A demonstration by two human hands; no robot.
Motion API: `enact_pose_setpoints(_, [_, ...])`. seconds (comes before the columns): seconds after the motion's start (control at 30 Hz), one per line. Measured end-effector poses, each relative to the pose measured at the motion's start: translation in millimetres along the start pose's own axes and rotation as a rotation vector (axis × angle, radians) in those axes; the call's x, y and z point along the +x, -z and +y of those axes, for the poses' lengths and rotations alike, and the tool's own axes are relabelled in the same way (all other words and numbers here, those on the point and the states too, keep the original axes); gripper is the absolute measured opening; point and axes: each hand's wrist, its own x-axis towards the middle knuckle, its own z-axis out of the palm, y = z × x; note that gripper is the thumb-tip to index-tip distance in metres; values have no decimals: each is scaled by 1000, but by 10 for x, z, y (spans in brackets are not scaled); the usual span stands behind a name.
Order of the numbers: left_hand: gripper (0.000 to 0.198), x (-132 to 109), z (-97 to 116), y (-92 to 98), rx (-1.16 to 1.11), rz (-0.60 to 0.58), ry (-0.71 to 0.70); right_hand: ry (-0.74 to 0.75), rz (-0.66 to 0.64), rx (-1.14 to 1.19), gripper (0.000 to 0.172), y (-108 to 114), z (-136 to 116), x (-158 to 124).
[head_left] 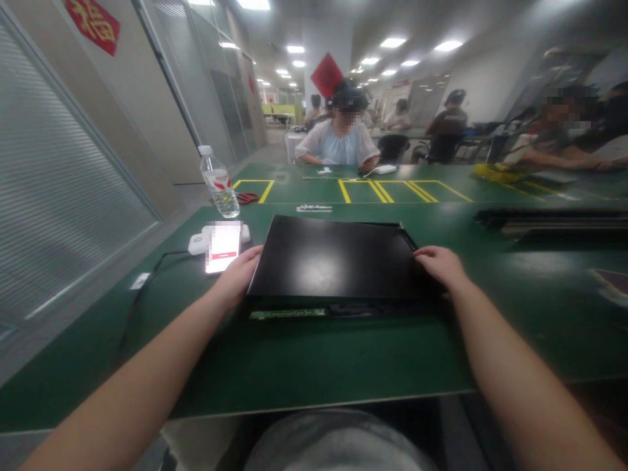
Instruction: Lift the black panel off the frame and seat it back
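A flat black device case (333, 261) with a glossy lid lies on the green table (304, 360) in front of me; a strip of green circuit board shows along its near edge. My left hand (239, 275) is pressed against the case's left side, fingers curled round the edge. My right hand (440, 265) grips the right side of the case the same way.
A lit phone (223, 246) on a white charger lies left of the case, its cable trailing toward me. A water bottle (218, 182) and red scissors (246, 196) stand farther left. Another black unit (554, 220) lies at the right. Several people sit at the far tables.
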Motion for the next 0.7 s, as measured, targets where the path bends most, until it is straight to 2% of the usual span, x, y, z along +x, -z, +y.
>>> enact_pose_setpoints(0.4, [33, 15, -10, 6, 35, 21, 8, 4, 15, 15, 22, 4, 17, 5])
enact_pose_setpoints(0.6, [28, 13, 17, -16, -19, 51, -146, 16, 3, 12, 22, -7, 43, 26])
enact_pose_setpoints(0.7, [31, -31, 46, -24, -29, 2, -215, 8, 11, 41, 25, -25, 66, 48])
